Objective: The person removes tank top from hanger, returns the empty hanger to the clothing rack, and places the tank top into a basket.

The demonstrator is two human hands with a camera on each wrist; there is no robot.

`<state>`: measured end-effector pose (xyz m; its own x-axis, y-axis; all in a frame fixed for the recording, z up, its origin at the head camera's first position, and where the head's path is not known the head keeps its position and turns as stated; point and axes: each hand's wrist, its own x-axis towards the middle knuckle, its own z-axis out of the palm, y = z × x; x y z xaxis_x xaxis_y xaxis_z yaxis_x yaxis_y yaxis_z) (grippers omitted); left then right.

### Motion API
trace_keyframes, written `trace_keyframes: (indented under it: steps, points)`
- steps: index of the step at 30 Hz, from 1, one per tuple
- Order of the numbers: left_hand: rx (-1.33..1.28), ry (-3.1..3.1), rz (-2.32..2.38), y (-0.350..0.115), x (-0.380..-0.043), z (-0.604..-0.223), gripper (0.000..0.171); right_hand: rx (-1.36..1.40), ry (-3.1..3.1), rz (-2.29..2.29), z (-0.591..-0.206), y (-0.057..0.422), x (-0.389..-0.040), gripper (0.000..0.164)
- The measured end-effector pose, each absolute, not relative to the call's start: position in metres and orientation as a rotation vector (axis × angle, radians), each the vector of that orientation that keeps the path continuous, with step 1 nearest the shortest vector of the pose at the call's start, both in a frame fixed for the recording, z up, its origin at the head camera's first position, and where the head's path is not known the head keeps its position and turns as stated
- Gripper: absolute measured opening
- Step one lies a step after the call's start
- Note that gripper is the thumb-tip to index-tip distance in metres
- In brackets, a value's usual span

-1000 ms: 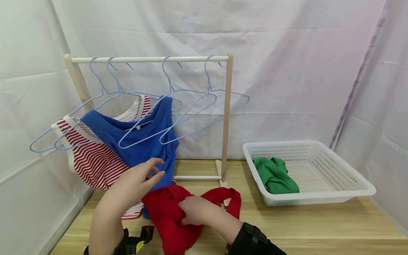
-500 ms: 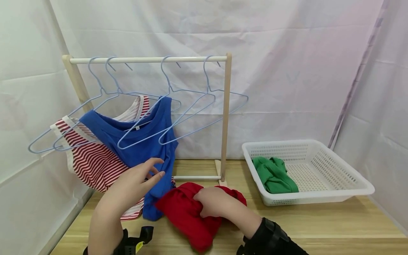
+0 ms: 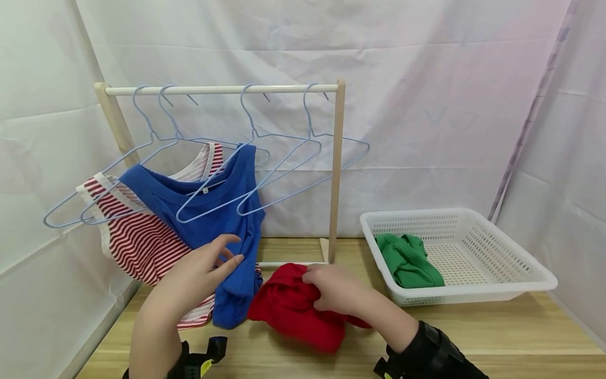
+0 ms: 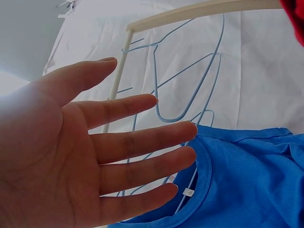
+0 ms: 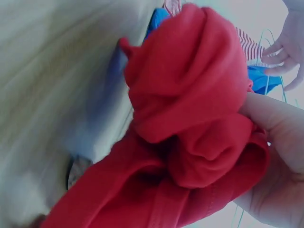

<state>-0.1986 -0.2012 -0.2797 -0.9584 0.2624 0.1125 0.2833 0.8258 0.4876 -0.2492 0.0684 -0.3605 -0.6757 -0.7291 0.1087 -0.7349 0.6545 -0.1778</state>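
My right hand (image 3: 338, 289) grips a bunched red garment (image 3: 300, 310) low over the table, in front of the rack's right post. The right wrist view shows the red cloth (image 5: 190, 85) crumpled, with the thumb (image 5: 266, 111) pressed along it. My left hand (image 3: 201, 268) hovers before a blue tank top (image 3: 227, 210) on a hanger, holding nothing. In the left wrist view its fingers (image 4: 142, 137) are spread straight, palm showing. Behind the blue top hangs a red-and-white striped sleeveless top (image 3: 137, 231).
A clothes rack (image 3: 222, 89) with a white rail and wooden posts stands at the left. Two bare blue hangers (image 3: 307, 139) hang at its right end. At the right, a white plastic basket (image 3: 502, 287) holds a green garment (image 3: 409, 263). White cloth walls surround the wooden table (image 3: 450, 337).
My right hand has moved right and slightly up, drawing the red garment away from beneath the blue top and bunching it. The left hand has stayed in place.
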Motion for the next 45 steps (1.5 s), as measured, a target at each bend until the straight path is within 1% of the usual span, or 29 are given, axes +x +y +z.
trace_keyframes:
  steps: [3,5,7,10,12,14,18,26,34,45]
  points:
    - [-0.443,-2.968,-0.810,-0.201,-0.199,-0.280,0.049,1.202,-2.815,0.409,-0.356,0.076,-0.250,0.027]
    - [-0.442,-2.970,-0.817,-0.201,-0.199,-0.281,0.049,1.147,-2.807,0.487,-0.352,0.081,-0.250,0.031]
    - [-0.440,-2.970,-0.823,-0.201,-0.199,-0.281,0.049,1.087,-2.795,0.553,-0.348,0.086,-0.249,0.040]
    - [-0.433,-2.969,-0.831,-0.201,-0.199,-0.282,0.049,1.020,-2.755,0.603,-0.340,0.093,-0.249,0.061]
    - [-0.428,-2.968,-0.833,-0.200,-0.199,-0.282,0.049,1.016,-2.711,0.586,-0.334,0.098,-0.250,0.068]
    - [-0.424,-2.971,-0.836,-0.200,-0.199,-0.281,0.049,1.027,-2.658,0.570,-0.328,0.103,-0.250,0.066]
    - [-0.424,-2.978,-0.828,-0.199,-0.199,-0.281,0.050,1.056,-2.536,0.574,-0.317,0.113,-0.252,0.051]
    - [-0.433,-2.982,-0.819,-0.199,-0.199,-0.281,0.050,1.025,-2.393,0.542,-0.298,0.131,-0.256,0.034]
    - [-0.443,-2.967,-0.820,-0.202,-0.200,-0.283,0.051,0.946,-2.304,0.477,-0.289,0.159,-0.266,0.029]
    - [-0.458,-2.973,-0.798,-0.202,-0.201,-0.282,0.053,0.794,-2.306,0.410,-0.277,0.200,-0.285,0.028]
